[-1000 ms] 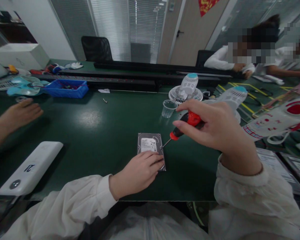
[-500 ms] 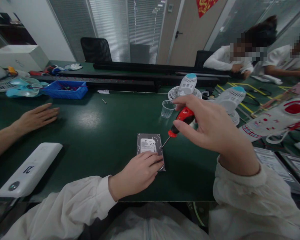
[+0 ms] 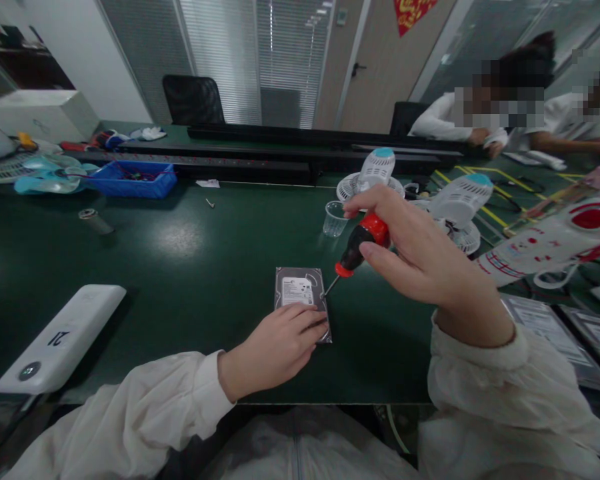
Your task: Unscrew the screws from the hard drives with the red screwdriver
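A hard drive (image 3: pixel 297 288) lies flat on the dark green table with its white label up. My left hand (image 3: pixel 280 343) rests over its lower half, holding it against the table, fingers together across to its right edge; the thumb is hidden. In my right hand (image 3: pixel 415 253) is a screwdriver (image 3: pixel 356 250) with a red and black handle, gripped between thumb and fingers. Its shaft slants down to the left, and the tip meets the drive's right edge near a corner of the label.
Behind the screwdriver stands a clear plastic cup (image 3: pixel 335 220), with white fans (image 3: pixel 377 170) beyond. A white power bank (image 3: pixel 63 340), a small metal cylinder (image 3: pixel 96 221) and a blue tray (image 3: pixel 135 180) are leftward. At right are a bottle (image 3: pixel 550 233) and more drives (image 3: pixel 550 327).
Another person's hand at the left has gone from view, and a small metal cylinder now shows there. My right thumb and the screwdriver handle have shifted slightly; my left hand stays put.
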Motion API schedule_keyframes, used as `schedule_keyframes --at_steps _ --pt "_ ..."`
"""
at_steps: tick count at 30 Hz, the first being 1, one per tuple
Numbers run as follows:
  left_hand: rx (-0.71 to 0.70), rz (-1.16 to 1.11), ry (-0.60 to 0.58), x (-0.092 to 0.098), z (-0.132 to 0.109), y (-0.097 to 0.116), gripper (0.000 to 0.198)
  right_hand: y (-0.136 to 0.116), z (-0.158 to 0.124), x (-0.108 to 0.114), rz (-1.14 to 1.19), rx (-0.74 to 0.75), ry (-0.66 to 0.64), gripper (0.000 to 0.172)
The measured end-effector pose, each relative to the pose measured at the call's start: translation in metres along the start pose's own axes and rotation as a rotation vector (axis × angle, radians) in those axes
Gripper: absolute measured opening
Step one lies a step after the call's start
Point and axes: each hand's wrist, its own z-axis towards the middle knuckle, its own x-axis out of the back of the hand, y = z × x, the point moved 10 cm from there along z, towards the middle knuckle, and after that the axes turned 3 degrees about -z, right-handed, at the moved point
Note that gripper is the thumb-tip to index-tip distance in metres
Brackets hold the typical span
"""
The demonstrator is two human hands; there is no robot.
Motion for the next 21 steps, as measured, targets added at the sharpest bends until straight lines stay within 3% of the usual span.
schedule_keyframes --at_steps 4,7,15,21 --pt "0.003 -0.009 -0.007 -0.001 0.000 0.000 0.035 0.008 -0.002 -0.003 -0.018 -0.119 -0.051 0.038" --pt "0.006 -0.007 -0.008 0.000 0.000 0.000 0.035 0.015 -0.003 0.000 -0.120 -0.199 -0.030 0.048" --pt "0.005 -0.007 -0.004 -0.001 0.000 0.000 0.035 -0.002 0.001 -0.004 0.147 -0.032 -0.028 0.044" --pt "0.007 -0.004 0.006 -0.001 0.000 0.000 0.035 0.017 -0.004 0.001 -0.209 -0.208 -0.033 0.032"
